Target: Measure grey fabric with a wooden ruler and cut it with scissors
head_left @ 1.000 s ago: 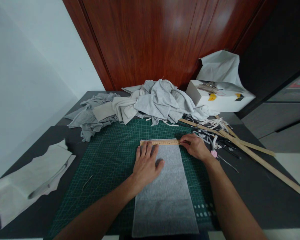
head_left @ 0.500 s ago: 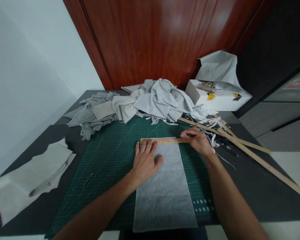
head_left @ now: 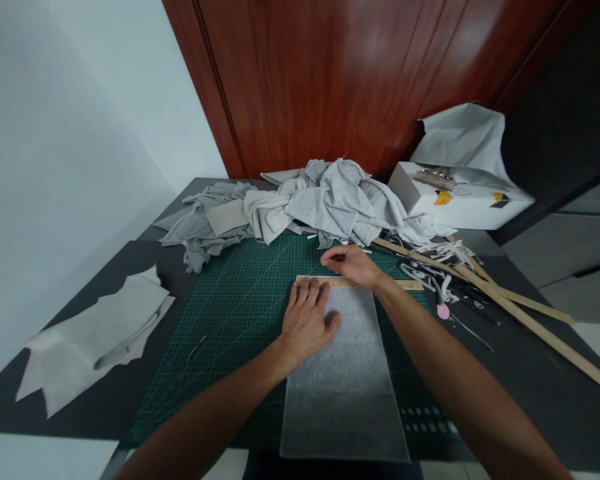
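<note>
A long grey cloth piece point(head_left: 343, 393) lies flat on the green cutting mat point(head_left: 240, 300). Across its far end rests a wooden ruler point(head_left: 405, 285), which reaches past the cloth on the right. My left hand point(head_left: 307, 323) lies flat with fingers spread, its fingertips on the ruler's left part and its palm on the cloth. Just beyond the ruler, my right hand point(head_left: 353, 263) hovers with its fingers pinched together; whatever it may hold is too small to make out.
Crumpled grey and cream fabric point(head_left: 325, 200) is heaped at the back. A white box point(head_left: 460, 203) stands at the back right. Wooden strips point(head_left: 530, 327), cords and a pink disc point(head_left: 443, 311) lie at right, fabric pieces point(head_left: 105, 333) at left.
My right hand has moved left from the ruler's right end to above the cloth's far edge. My left hand stays pressed on the ruler. The camera view has shifted slightly.
</note>
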`<state>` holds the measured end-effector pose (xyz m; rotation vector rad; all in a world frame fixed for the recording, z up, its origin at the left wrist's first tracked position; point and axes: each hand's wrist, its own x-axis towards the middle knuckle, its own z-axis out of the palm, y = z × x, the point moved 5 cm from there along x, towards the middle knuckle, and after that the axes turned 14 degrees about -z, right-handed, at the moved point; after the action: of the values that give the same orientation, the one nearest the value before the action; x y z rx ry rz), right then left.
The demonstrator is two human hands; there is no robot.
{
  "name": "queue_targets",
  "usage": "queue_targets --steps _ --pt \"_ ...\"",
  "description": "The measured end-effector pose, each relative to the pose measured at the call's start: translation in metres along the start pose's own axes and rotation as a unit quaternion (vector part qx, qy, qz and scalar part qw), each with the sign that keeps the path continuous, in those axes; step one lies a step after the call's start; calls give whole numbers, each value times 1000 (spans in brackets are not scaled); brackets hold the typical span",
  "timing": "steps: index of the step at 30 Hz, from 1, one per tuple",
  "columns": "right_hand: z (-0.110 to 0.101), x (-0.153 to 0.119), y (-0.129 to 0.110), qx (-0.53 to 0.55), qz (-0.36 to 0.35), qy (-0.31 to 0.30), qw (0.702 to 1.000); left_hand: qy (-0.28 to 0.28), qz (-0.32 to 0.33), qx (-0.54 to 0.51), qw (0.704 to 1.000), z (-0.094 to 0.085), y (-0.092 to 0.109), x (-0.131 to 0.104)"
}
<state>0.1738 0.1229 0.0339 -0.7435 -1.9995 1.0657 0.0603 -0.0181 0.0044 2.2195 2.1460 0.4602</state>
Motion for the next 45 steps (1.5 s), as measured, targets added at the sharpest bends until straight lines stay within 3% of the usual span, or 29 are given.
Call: queue_targets --steps 3,6,10,14,21,38,45 --pt "23 12 0 20 -14 -54 998 -1 1 -7 1000 -1 1 0" --pt "40 18 2 42 -9 -70 997 -3 2 -7 1000 -2 1 0" --pt "51 24 3 -28 -30 -91 995 -6 1 -9 1000 -2 1 -1" --pt "55 28 1 -115 -52 -111 986 -5 -2 -13 1000 -1 0 -1" --pt "64 32 -2 -172 -86 -139 971 -6 -4 -10 1000 -3 1 -1" --pt "69 35 -11 -186 -84 -162 966 -15 -4 -17 1000 -6 2 1" --pt "62 29 -3 -223 -78 -178 955 -17 -7 -27 999 -4 1 2"
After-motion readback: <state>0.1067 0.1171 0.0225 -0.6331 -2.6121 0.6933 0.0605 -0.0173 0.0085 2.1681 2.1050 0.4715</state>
